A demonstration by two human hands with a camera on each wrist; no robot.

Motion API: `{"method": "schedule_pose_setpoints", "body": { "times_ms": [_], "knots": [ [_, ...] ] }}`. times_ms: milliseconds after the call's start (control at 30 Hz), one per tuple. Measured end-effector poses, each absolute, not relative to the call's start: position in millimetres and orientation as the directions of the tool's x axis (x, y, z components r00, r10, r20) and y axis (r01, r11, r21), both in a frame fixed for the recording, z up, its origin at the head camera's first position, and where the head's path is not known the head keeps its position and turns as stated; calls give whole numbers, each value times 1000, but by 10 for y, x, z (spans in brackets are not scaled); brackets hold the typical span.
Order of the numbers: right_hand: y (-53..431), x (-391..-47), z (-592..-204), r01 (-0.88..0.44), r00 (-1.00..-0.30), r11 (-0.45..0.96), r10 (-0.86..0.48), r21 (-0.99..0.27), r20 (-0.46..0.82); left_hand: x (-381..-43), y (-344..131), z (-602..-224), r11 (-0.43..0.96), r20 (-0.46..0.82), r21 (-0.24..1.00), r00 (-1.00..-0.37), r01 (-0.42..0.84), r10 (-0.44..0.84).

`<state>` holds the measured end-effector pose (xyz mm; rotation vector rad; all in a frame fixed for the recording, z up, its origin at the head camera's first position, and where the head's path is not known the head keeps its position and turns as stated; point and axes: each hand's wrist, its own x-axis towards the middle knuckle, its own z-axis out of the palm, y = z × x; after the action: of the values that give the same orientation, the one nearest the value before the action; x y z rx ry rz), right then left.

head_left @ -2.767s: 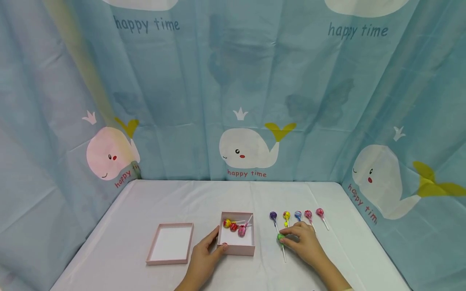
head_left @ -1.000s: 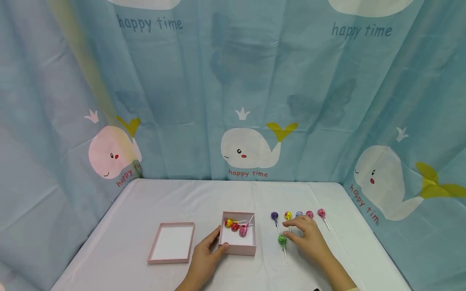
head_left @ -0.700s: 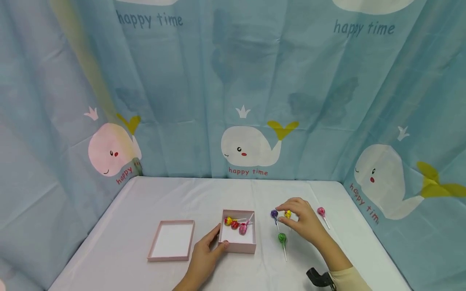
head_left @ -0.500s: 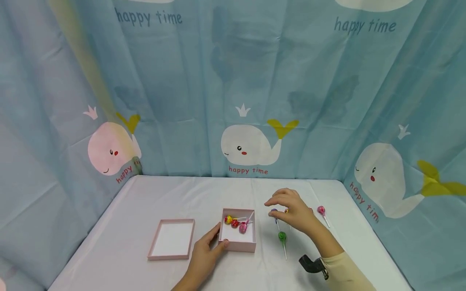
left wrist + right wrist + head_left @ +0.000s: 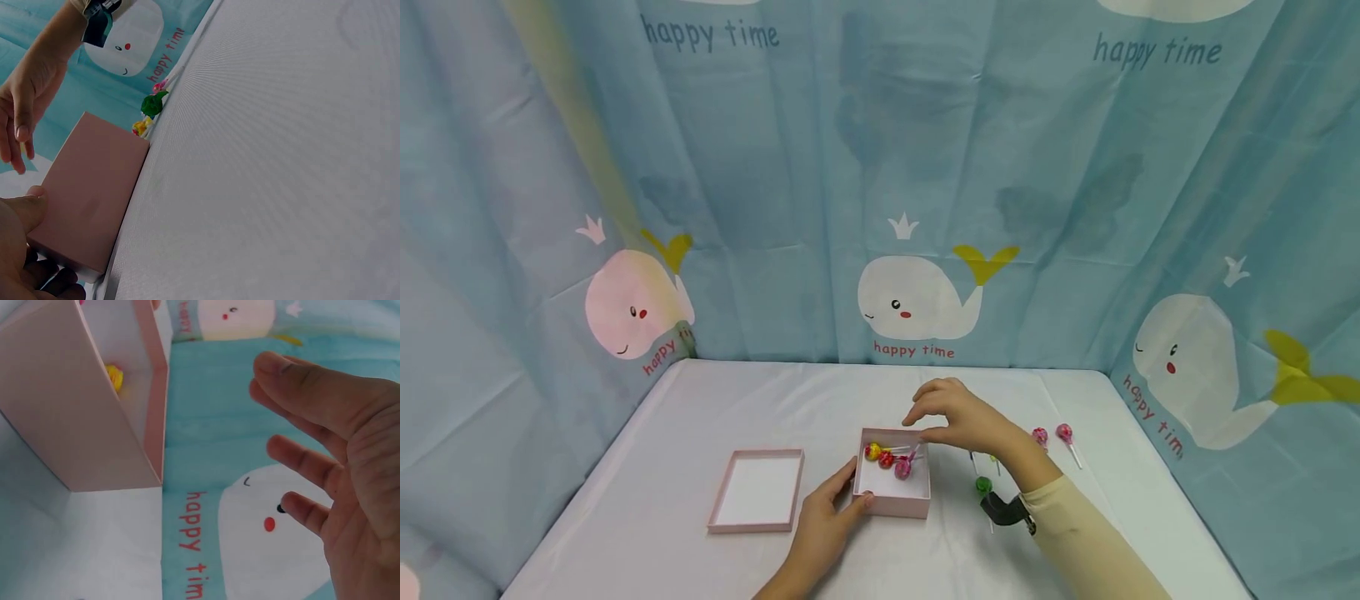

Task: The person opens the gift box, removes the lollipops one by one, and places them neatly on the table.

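On the table's middle stands an open pink box [image 5: 898, 506]. Inside lie a yellow lollipop [image 5: 872, 451], a red one and a pink lollipop [image 5: 903, 469]. My left hand [image 5: 823, 521] grips the box at its front left, thumb on the front corner and fingers along the side. Above the box's back right corner hovers my right hand [image 5: 958, 412], fingers loosely bent and apart from the thumb. The right wrist view shows nothing between those fingers. A green lollipop [image 5: 983, 485] lies right of the box, partly covered by the black wrist device [image 5: 1006, 509].
A shallow pink lid [image 5: 756, 492] with a white inside lies left of the box. Two pink lollipops, one at the far right [image 5: 1065, 432], lie on the white table; others are mostly hidden behind the right arm. A blue whale-print curtain [image 5: 760, 317] rises around the table.
My right hand has let go of the green lollipop, risen over the lollipop row and moved left to the box. My left hand keeps its grip on the box.
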<state>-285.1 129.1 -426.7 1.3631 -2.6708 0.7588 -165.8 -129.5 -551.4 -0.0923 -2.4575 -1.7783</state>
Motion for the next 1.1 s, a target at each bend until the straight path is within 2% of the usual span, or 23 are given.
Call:
{"method": "schedule_pose_setpoints", "body": {
  "times_ms": [233,500,800,1100],
  "knots": [
    [1165,-2948,-4346,-720,-641,543,-758,-432,115,-1653,-1283,-5514,306,134,944,-991,124,-11],
    [1137,-3034,-4472,-692,-651,576,-758,-436,32,-1660,-1288,-5521,311,137,942,-990,129,-6],
    [1074,-3104,-4609,-676,-629,566,-777,-473,-30,-1665,-1305,-5533,304,137,944,-991,128,-8],
    [966,-3130,-4708,-691,-587,572,-801,-441,-118,-1663,-1302,-5533,301,145,944,-989,134,-13]
  ]
}}
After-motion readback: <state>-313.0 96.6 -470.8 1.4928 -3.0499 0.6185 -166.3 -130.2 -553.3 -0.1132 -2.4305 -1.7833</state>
